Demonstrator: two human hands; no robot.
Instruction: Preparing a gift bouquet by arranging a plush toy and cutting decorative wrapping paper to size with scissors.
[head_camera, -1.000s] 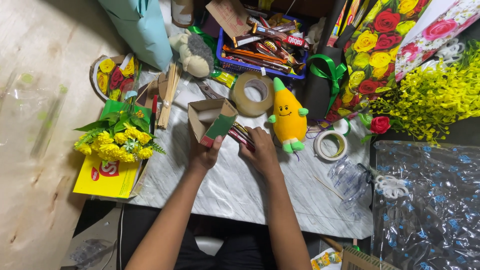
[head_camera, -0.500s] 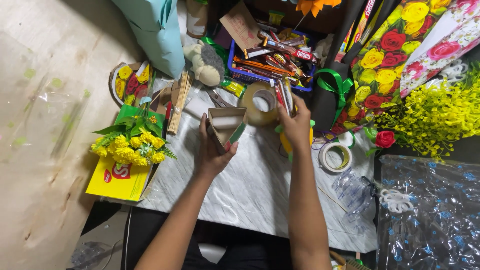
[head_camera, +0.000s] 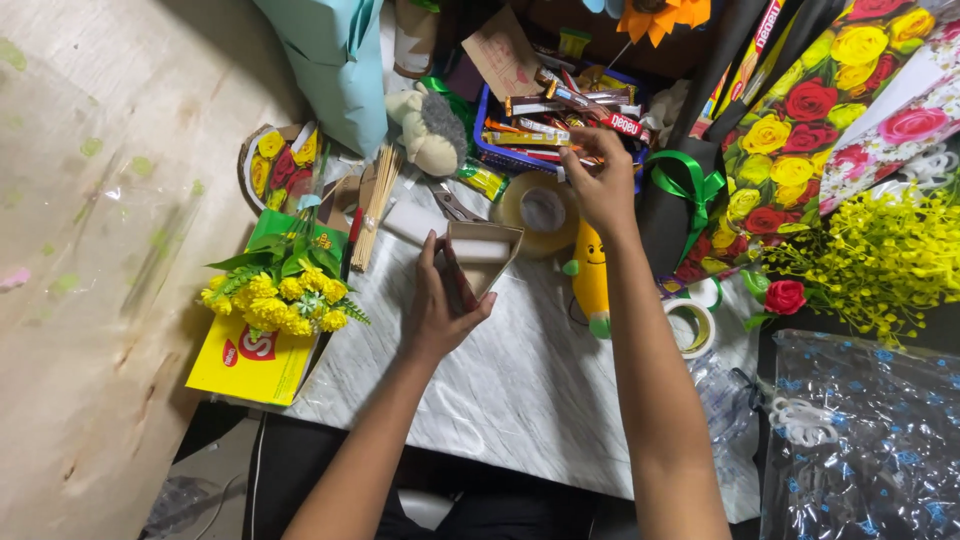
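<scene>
My left hand (head_camera: 440, 305) grips a small open brown cardboard box (head_camera: 485, 252) over the marble-patterned table (head_camera: 520, 390), its mouth tipped towards me. My right hand (head_camera: 600, 180) reaches forward to the blue basket (head_camera: 487, 150) of wrapped snack bars, its fingers closed on or around a bar at the basket's near edge. A big roll of clear tape (head_camera: 540, 210) lies between the box and the basket. A yellow plush banana (head_camera: 592, 285) lies just under my right forearm.
A bunch of yellow artificial flowers (head_camera: 280, 290) sits on a yellow package at left, beside wooden skewers (head_camera: 375, 205) and a plush toy (head_camera: 430, 130). Flower-print wrapping, a green ribbon (head_camera: 680, 185), yellow sprigs (head_camera: 880, 260), a small tape roll (head_camera: 695, 325) and dotted cellophane (head_camera: 870, 440) crowd the right.
My right hand left the box and moved forward and right to the basket of snack bars. The left hand kept the box, tilting it more upright.
</scene>
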